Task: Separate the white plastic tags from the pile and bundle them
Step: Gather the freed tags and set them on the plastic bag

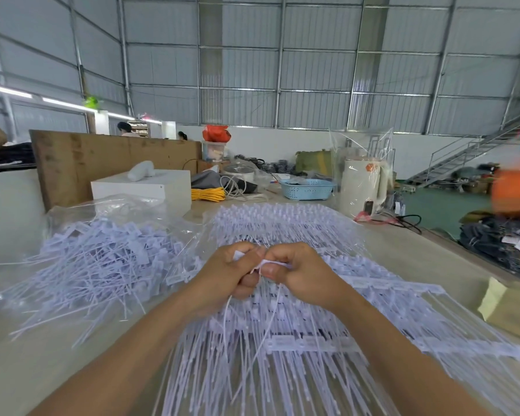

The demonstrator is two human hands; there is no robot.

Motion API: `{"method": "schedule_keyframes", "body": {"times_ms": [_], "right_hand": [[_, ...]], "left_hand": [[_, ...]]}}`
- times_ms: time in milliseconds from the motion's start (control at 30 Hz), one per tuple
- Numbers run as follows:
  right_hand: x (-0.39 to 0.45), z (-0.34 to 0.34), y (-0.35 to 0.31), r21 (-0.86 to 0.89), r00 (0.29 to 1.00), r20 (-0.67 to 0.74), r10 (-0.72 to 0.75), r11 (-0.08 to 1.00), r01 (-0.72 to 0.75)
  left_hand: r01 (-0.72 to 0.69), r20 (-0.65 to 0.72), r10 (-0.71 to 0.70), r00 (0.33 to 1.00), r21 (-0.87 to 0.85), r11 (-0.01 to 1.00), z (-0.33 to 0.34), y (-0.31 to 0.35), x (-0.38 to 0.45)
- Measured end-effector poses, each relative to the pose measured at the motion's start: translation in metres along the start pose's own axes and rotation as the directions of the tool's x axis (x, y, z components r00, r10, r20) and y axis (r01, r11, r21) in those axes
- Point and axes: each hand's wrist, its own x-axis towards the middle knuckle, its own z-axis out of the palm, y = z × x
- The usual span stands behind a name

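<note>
Head view. The left hand (234, 271) and right hand (294, 271) meet knuckle to knuckle above the middle of the table (409, 253), fingers curled inward. Between them they pinch a small bunch of white plastic tags (269, 264): the flat heads show at the fingertips, and the thin tails (227, 322) hang down below the hands toward the near edge. Which hand carries most of the bunch cannot be told. Both forearms rise from the near edge and converge on the bunch, wrists roughly level.

Directly beneath the hands lies the unsorted supply, sheets of joined tags (297, 340) spread from the near edge toward the far side, still attached in rows. Toward the left edge lies a loose pile of separated tags (102, 259), partly on clear plastic bags (117, 208). Near the far edge stand a white box (141, 187), a blue basket (308, 189) and a white kettle (362, 183).
</note>
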Motion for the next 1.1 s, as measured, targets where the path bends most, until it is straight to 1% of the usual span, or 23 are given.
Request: {"method": "schedule_keyframes", "body": {"times_ms": [100, 167, 233, 267, 333, 367, 400, 433, 467, 500, 533, 567, 600, 633, 667, 700, 767, 800, 867, 933, 1000, 1067, 1100], "right_hand": [[-0.001, -0.007, -0.004, -0.027, 0.994, 0.111, -0.002, 1.0, 0.005], [-0.002, -0.01, -0.007, -0.037, 0.989, 0.15, -0.01, 0.999, 0.015], [-0.002, -0.013, -0.011, -0.018, 0.985, 0.171, -0.013, 1.0, 0.016], [-0.002, -0.016, -0.014, -0.01, 0.981, 0.191, -0.015, 1.0, 0.018], [-0.005, -0.024, -0.018, 0.031, 0.972, 0.233, -0.024, 0.999, 0.017], [-0.007, -0.029, -0.019, 0.075, 0.975, 0.219, -0.033, 0.997, 0.017], [-0.009, -0.034, -0.019, 0.134, 0.985, 0.168, -0.041, 0.991, 0.019], [-0.011, -0.038, -0.018, 0.189, 0.995, 0.093, -0.043, 0.982, 0.025], [-0.012, -0.041, -0.018, 0.216, 0.999, 0.022, -0.039, 0.976, 0.034], [-0.012, -0.04, -0.018, 0.208, 0.999, -0.019, -0.033, 0.977, 0.036], [-0.012, -0.037, -0.019, 0.181, 1.0, -0.016, -0.026, 0.983, 0.028], [-0.011, -0.033, -0.02, 0.149, 1.0, 0.014, -0.019, 0.989, 0.016], [-0.01, -0.029, -0.021, 0.124, 0.999, 0.05, -0.017, 0.992, 0.01], [-0.009, -0.025, -0.023, 0.111, 0.997, 0.071, -0.022, 0.994, 0.014], [-0.009, -0.022, -0.025, 0.098, 0.997, 0.066, -0.028, 0.995, 0.022], [-0.008, -0.02, -0.026, 0.076, 0.999, 0.036, -0.031, 0.997, 0.029], [-0.005, -0.017, -0.025, 0.01, 0.999, -0.05, -0.018, 1.0, 0.019], [-0.004, -0.016, -0.023, -0.016, 0.997, -0.081, -0.012, 1.0, 0.011], [-0.004, -0.014, -0.02, -0.084, 0.994, -0.109, -0.017, 0.996, 0.007], [-0.003, -0.016, -0.014, -0.217, 0.994, -0.11, -0.024, 0.976, -0.001], [-0.002, -0.019, -0.008, -0.29, 0.997, -0.077, 0.032, 0.956, -0.053], [-0.003, -0.02, -0.004, -0.263, 0.993, -0.004, 0.119, 0.958, -0.116], [-0.003, -0.019, -0.002, -0.267, 0.991, 0.027, 0.13, 0.956, -0.118]], "left_hand": [[0.058, 0.089, -0.057, 0.994, -0.007, 0.998, -0.006, 0.005, -0.004], [0.069, 0.102, -0.068, 0.992, -0.005, 0.998, -0.005, 0.006, -0.005], [0.053, 0.11, -0.048, 0.993, -0.041, 0.998, -0.003, 0.005, -0.005], [0.054, 0.138, -0.043, 0.99, -0.08, 0.995, -0.004, 0.005, -0.005], [0.091, 0.259, -0.036, 0.965, -0.202, 0.975, -0.009, 0.008, -0.006], [0.117, 0.325, -0.017, 0.946, -0.293, 0.949, -0.013, 0.01, -0.007], [0.132, 0.356, 0.016, 0.934, -0.387, 0.913, -0.016, 0.012, -0.007], [0.128, 0.334, 0.038, 0.942, -0.462, 0.877, -0.018, 0.013, -0.006], [0.092, 0.254, 0.042, 0.966, -0.494, 0.865, -0.017, 0.012, -0.004], [0.037, 0.141, 0.032, 0.989, -0.464, 0.885, -0.014, 0.01, -0.001], [-0.009, 0.032, 0.023, 0.999, -0.376, 0.927, -0.007, 0.005, 0.002], [-0.025, -0.051, 0.011, 0.999, -0.281, 0.96, 0.001, 0.001, 0.003], [-0.008, -0.094, -0.013, 0.995, -0.228, 0.974, 0.008, -0.004, 0.004], [0.029, -0.098, -0.052, 0.994, -0.229, 0.973, 0.015, -0.006, 0.004], [0.056, -0.057, -0.074, 0.996, -0.271, 0.961, 0.019, -0.007, 0.003], [0.066, -0.003, -0.071, 0.997, -0.325, 0.944, 0.021, -0.007, 0.002], [0.047, 0.029, -0.04, 0.999, -0.322, 0.945, 0.022, -0.004, 0.001], [0.018, 0.003, -0.018, 1.0, -0.269, 0.963, 0.023, -0.004, 0.001], [-0.037, -0.096, 0.023, 0.995, -0.146, 0.989, 0.025, -0.006, 0.0], [-0.077, -0.167, 0.062, 0.984, -0.088, 0.993, 0.023, -0.009, -0.001], [-0.098, -0.202, 0.088, 0.976, -0.04, 0.994, 0.022, -0.008, -0.002], [-0.101, -0.218, 0.105, 0.97, 0.029, 0.994, 0.023, -0.007, -0.003], [-0.102, -0.223, 0.116, 0.968, 0.072, 0.992, 0.024, -0.007, -0.003]]}}
